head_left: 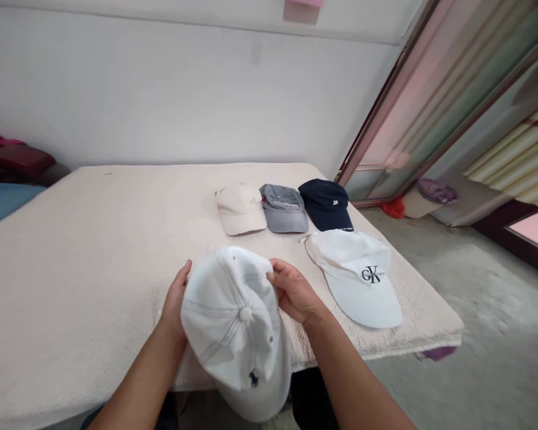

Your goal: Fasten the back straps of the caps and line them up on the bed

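Between my two hands is a white baseball cap (pixel 233 322) with a small dark horse-rider logo, its crown turned up and its brim pointing toward me over the table's front edge. My left hand (pixel 177 301) grips its left side, the fingers mostly hidden behind the cap. On the right side, my right hand (pixel 295 291) pinches the cap's rim between thumb and fingers. To the right lies another white cap (pixel 352 275) with black letters. Behind it sit a cream cap (pixel 241 208), a grey cap (pixel 284 209) and a navy cap (pixel 325 205) in a row.
The caps lie on a table covered with a cream textured cloth (pixel 94 269), against a white wall (pixel 183 89). Dark red and blue items (pixel 15 173) stand at the far left. Right of the table are concrete floor (pixel 488 286), a sliding door and a red bag (pixel 393 208).
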`<state>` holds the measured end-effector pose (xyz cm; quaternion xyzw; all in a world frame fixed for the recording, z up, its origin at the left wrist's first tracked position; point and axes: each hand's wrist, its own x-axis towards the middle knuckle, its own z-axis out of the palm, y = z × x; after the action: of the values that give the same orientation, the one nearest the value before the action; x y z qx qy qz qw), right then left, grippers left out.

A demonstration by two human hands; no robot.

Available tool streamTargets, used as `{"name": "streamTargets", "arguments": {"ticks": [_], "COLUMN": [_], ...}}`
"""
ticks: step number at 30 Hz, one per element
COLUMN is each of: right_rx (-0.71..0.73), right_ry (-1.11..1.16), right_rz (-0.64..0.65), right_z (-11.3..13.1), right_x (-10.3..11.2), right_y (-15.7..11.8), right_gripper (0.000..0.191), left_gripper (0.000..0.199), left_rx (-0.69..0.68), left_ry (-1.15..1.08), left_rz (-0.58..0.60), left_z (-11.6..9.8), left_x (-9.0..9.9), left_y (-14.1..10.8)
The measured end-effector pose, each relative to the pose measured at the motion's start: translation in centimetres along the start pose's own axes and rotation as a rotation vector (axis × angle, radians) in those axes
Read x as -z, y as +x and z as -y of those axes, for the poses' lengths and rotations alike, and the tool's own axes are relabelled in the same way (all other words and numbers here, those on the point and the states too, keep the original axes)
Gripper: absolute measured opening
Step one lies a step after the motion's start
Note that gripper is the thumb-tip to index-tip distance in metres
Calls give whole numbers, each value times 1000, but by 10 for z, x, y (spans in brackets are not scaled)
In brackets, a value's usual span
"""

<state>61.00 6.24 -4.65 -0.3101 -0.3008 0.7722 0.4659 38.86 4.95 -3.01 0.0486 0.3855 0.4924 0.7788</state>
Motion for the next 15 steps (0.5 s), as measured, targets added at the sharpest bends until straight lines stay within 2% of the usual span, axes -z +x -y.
{"name": "streamTargets", "arguments": {"ticks": [3, 6, 10, 13, 15], "right_rx": [155, 235, 327, 395, 423], "right_ry": [29, 41, 21, -54, -198], "right_rz": [-168, -277, -341, -368, -410], "right_z": [9, 17, 26, 31, 31], "right_x": [10, 21, 32, 38, 45], "right_y": [6, 14, 26, 33, 36], "right_gripper": [20, 20, 21, 25, 27], "left_gripper": [42, 29, 10, 13, 19], "left_rx": [66, 84, -44, -177, -209], "left_ry": [18, 82, 189, 223, 234], "left_rz": [-31, -37, 21, 50, 34], "left_z": [12, 30, 48, 51, 51], "left_x": [-9, -13, -11, -12, -13], "left_y": [3, 6, 13, 24, 32]}}
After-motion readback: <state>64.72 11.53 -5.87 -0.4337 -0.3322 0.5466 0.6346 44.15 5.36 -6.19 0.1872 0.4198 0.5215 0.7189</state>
